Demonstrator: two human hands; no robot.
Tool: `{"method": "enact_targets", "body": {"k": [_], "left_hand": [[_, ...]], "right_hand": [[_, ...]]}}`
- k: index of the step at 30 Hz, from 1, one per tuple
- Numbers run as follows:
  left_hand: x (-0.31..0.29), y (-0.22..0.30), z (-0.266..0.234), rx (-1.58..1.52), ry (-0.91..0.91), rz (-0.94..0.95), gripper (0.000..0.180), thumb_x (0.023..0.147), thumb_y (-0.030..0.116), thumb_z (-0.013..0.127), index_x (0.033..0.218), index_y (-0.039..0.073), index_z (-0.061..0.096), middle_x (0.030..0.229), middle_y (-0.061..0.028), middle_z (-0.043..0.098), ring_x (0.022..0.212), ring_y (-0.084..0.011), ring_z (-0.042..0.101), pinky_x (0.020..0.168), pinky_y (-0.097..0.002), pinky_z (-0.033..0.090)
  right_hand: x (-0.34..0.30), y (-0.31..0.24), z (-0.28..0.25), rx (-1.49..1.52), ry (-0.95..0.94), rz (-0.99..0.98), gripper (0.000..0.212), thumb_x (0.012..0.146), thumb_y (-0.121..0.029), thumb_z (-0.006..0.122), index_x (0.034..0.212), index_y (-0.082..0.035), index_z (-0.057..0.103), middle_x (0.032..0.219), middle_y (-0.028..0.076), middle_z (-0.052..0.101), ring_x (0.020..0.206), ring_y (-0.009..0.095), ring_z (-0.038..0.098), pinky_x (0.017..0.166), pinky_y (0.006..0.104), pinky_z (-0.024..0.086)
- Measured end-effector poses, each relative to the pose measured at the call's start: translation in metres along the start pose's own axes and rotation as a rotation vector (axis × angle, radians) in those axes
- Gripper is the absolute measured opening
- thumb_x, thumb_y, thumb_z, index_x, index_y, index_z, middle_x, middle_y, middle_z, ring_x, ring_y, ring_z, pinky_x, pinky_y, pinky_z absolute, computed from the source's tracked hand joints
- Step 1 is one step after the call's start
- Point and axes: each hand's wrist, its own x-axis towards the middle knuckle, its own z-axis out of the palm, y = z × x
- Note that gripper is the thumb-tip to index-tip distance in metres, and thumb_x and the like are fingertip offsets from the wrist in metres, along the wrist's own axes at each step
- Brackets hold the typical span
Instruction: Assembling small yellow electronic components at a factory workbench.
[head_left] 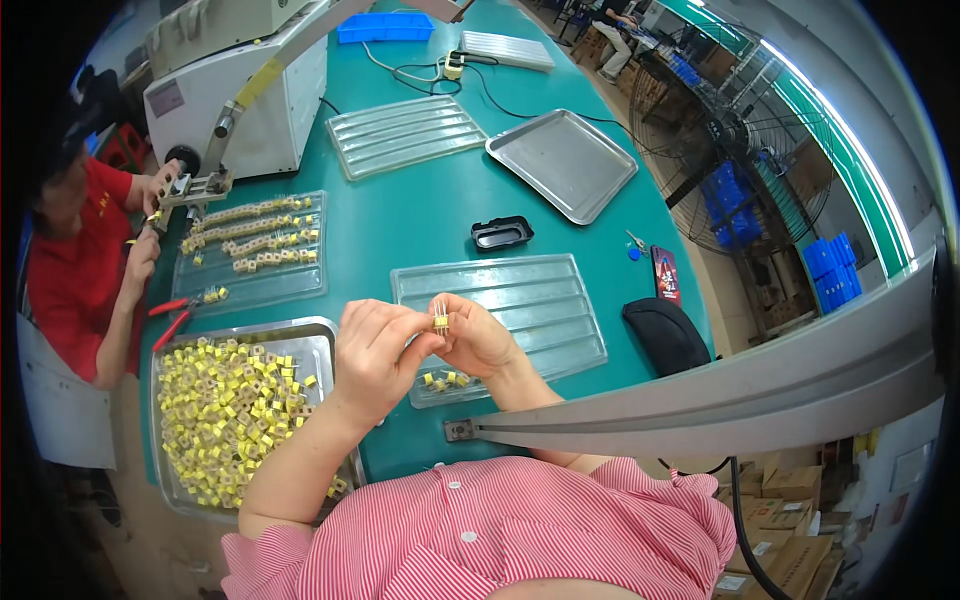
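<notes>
I have the yellow component [441, 321] pinched between fingertips, left hand [376, 352] and right hand [480, 338] both gripping it, so neither is clearly nearer. Its pins run up and down my view, above the ribbed tray's [540, 312] left side on the counter [400, 228].

Small yellow-wrapped component with thin metal pins [441, 322] — partly covered by fingertips [459, 325], pins too fine to count. Long grey metal beam [700, 410] hides part of bare right forearm [522, 383]. Clear ribbed plastic tray [550, 305] partly behind right hand [480, 338]. Striped pink-and-white shirt [500, 515] — cut off by lower edge.
</notes>
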Motion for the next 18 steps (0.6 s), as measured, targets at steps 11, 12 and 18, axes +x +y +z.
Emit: {"method": "enact_targets", "body": {"k": [11, 12, 18], "left_hand": [[-0.004, 0.002, 0.003, 0.006, 0.042, 0.014, 0.014, 0.067, 0.013, 0.065, 0.075, 0.008, 0.055, 0.068, -0.0016, 0.053, 0.061, -0.0193, 0.05, 0.061, -0.031, 0.036], [-0.004, 0.002, 0.003, -0.037, 0.001, -0.045, 0.011, 0.069, 0.011, 0.063, 0.075, 0.007, 0.055, 0.069, -0.0022, 0.053, 0.062, -0.0181, 0.05, 0.061, -0.0299, 0.036], [-0.013, 0.009, 0.008, -0.81, -0.038, -0.815, 0.008, 0.077, 0.008, 0.057, 0.08, 0.001, 0.054, 0.075, -0.0024, 0.055, 0.069, -0.0097, 0.051, 0.065, -0.0231, 0.04]], "right_hand": [[-0.001, 0.001, 0.004, -0.048, -0.003, -0.059, 0.019, 0.076, -0.017, 0.063, 0.085, -0.005, 0.052, 0.073, 0.001, 0.055, 0.062, 0.009, 0.05, 0.066, 0.0239, 0.042], [-0.001, 0.001, 0.005, -0.049, -0.002, -0.058, 0.019, 0.076, -0.017, 0.063, 0.085, -0.005, 0.052, 0.073, 0.001, 0.055, 0.062, 0.009, 0.05, 0.066, 0.0239, 0.042], [-0.002, -0.001, 0.008, -0.223, 0.061, -0.152, 0.015, 0.076, -0.009, 0.061, 0.085, -0.003, 0.052, 0.078, 0.004, 0.057, 0.068, 0.01, 0.052, 0.065, 0.0239, 0.043]]}}
